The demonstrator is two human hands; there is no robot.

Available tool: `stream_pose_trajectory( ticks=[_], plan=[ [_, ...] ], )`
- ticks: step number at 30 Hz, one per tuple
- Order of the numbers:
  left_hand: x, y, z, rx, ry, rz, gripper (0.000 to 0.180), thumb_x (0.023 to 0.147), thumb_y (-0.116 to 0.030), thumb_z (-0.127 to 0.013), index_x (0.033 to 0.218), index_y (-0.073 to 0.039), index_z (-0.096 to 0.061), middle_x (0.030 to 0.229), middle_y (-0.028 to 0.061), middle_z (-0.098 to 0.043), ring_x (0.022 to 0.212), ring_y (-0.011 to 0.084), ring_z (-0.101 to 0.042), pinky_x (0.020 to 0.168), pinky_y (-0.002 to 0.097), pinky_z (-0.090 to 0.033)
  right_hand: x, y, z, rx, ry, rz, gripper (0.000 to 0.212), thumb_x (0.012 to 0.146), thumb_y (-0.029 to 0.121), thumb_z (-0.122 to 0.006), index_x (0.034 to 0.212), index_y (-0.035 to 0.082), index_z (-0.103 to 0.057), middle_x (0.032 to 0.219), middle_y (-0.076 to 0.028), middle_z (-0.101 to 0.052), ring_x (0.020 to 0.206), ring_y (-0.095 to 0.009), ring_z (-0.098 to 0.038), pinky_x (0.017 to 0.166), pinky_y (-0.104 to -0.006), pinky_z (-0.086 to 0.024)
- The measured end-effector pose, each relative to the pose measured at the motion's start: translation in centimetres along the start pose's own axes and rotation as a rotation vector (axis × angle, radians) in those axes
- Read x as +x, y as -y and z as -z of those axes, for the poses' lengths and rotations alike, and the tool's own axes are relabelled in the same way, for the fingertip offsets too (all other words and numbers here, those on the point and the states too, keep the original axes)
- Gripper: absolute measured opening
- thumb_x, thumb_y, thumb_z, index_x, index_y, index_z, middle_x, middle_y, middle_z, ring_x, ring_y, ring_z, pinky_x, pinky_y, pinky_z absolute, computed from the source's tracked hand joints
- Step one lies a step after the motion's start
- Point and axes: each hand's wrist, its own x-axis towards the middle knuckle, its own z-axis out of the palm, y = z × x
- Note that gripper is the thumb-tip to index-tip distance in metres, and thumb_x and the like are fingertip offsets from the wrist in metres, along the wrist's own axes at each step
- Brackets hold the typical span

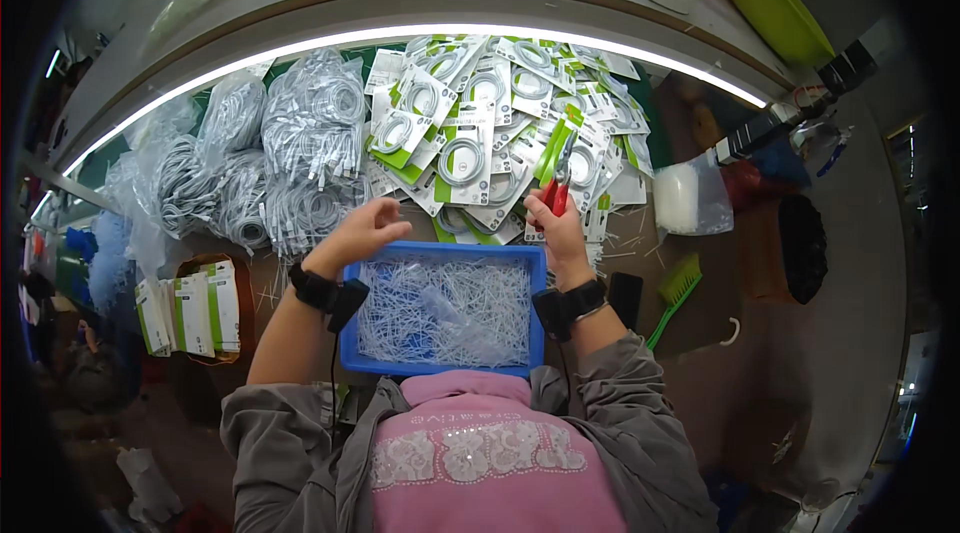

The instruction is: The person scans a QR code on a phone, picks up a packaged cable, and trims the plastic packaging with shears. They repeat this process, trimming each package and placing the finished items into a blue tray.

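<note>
My right hand (560,233) is closed round the red handles of a pair of pliers (560,197), whose metal jaws point up and away over the pile. Ahead of it lies a heap of packaged cables (462,158), coiled white cables on white and green cards. My left hand (365,231) hovers over the far left corner of a blue tray (440,369), thumb and fingers a little apart, with nothing visible in it. Thin white plastic strips (450,308) and some clear plastic film fill the tray in front of me.
Bagged cable coils (312,118) are stacked at the left, beside a box of cards (208,308). To the right are a bag of white strips (682,199), a green brush (680,281) and a dark flat object (625,299). A bright light bar (440,31) spans the back.
</note>
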Motion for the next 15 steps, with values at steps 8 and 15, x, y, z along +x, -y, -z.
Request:
stream_pose_trajectory(
  ticks=[8, 15],
  plan=[
    [13.9, 1.4, 1.5, 0.528, -0.468, -0.147, 0.084, 0.075, -0.046, -0.070, 0.134, 0.003, -0.036, 0.138, 0.0241, -0.036, 0.125, 0.0399, -0.037, 0.101, 0.0476, -0.034, 9.8, -1.9, -4.6, -0.241, -0.154, -0.058, 0.050, 0.071, 0.022, -0.080, 0.105, 0.000, -0.050, 0.088, -0.001, -0.055, 0.073, -0.010, -0.054, 0.067, -0.0255, -0.047],
    [17.5, 0.2, 0.0, 0.466, -0.413, 0.104, 0.090, 0.076, -0.055, -0.064, 0.141, -0.005, -0.029, 0.145, 0.0230, -0.029, 0.133, 0.0452, -0.025, 0.106, 0.0507, -0.027, 10.4, -2.0, -7.2, -0.411, -0.141, -0.033, 0.058, 0.071, 0.018, -0.080, 0.113, -0.004, -0.047, 0.099, -0.007, -0.058, 0.086, -0.015, -0.057, 0.077, -0.0275, -0.048]
  ],
)
